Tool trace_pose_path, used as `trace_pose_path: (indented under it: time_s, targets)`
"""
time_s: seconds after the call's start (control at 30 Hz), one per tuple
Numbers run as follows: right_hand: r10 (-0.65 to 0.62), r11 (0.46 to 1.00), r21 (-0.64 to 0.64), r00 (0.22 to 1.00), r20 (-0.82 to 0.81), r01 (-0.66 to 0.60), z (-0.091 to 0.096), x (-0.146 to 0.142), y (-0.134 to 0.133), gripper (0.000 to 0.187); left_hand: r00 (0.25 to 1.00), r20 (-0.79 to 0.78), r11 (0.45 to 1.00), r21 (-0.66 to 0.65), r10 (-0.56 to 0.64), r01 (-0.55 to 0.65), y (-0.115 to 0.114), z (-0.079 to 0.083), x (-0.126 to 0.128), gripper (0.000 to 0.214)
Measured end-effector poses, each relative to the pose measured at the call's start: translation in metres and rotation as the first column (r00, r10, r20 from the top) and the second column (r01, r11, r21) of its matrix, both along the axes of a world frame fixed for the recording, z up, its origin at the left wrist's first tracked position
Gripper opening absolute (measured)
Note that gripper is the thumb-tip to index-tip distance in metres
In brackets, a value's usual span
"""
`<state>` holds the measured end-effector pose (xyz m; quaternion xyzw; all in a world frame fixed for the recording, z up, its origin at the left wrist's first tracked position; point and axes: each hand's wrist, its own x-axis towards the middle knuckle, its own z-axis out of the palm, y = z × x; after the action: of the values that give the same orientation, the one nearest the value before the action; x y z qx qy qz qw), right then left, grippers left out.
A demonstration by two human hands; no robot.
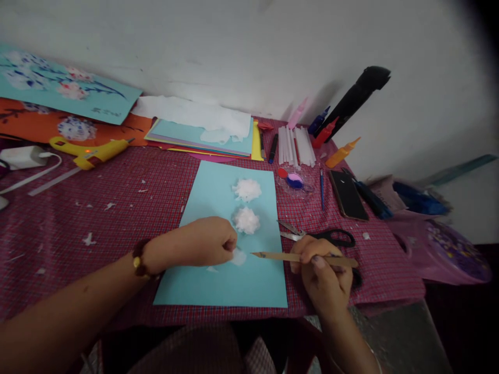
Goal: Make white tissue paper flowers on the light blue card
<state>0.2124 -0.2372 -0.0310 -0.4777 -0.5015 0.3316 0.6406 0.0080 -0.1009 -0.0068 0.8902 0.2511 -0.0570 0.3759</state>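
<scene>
My left hand [218, 241] is closed in a pinch low over a light blue sheet [249, 288], with a small piece of white tissue paper [239, 257] at its fingertips. Between the fingers of my right hand [325, 272] is a thin pointed wooden stick [280, 256], held nearly level, its tip pointing left toward the tissue. Two fluffy white paper puffs, an upper one [248, 189] and a lower one [246, 221], sit on the sheet above my left hand. A pair of scissors [335, 237] lies beside the sheet, partly hidden by my right hand.
Back left are a yellow glue gun [89, 153] and a flower picture [66, 85]. Stacked coloured paper [198, 136] lies along the wall. To the right are glue sticks [286, 145], a paint palette [295, 181], paint bottles [341, 153], a brush [322, 189] and a phone [348, 195].
</scene>
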Motion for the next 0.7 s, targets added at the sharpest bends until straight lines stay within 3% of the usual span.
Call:
trace_pose_path:
  time_s: [0.1, 0.2, 0.43, 0.7]
  targets:
    - [-0.011, 1.000, -0.019, 1.000, -0.005, 0.011, -0.002, 0.000, 0.000, 0.018, 0.992, 0.003, 0.978, 0.165, 0.130, -0.129, -0.007, 0.000, 0.008, 0.015]
    - [-0.033, 0.999, -0.029, 0.998, 0.045, 0.034, -0.004, 0.000, 0.000, 0.018, 0.981, 0.024, 0.955, 0.226, 0.193, -0.194, -0.009, -0.001, 0.015, 0.015]
    - [0.030, 0.999, 0.023, 0.952, 0.305, -0.039, -0.005, -0.003, 0.002, 0.018, 0.975, 0.046, 0.940, 0.258, 0.218, -0.222, -0.007, -0.006, 0.020, 0.015]
    - [0.060, 0.997, 0.015, 0.908, 0.415, -0.072, -0.007, -0.002, 0.004, 0.018, 0.968, 0.093, 0.932, 0.264, 0.231, -0.248, -0.006, -0.005, 0.021, 0.014]
